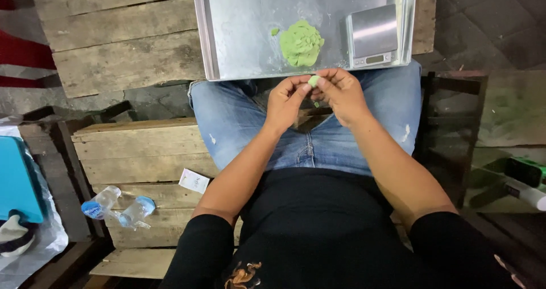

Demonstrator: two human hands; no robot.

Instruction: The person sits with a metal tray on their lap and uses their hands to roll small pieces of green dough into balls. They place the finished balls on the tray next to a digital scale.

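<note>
Tray [239, 44]: sheet metal, brushed and dully gleaming, dusted pale
Scale [372, 36]: small, its steel platform smooth and mirror-bright
Dough mound [301, 43]: green, matt, soft and creased
Dough piece [313, 81]: same matt green, pinched between the left hand [286, 98] and right hand [343, 93]
Bench planks [136, 152]: bare wood, rough, weathered grey
Jeans [239, 124]: faded blue denim, frayed in spots
Bottles [116, 208]: clear crumpled plastic, glossy
Top [318, 232]: black matt cloth
</note>
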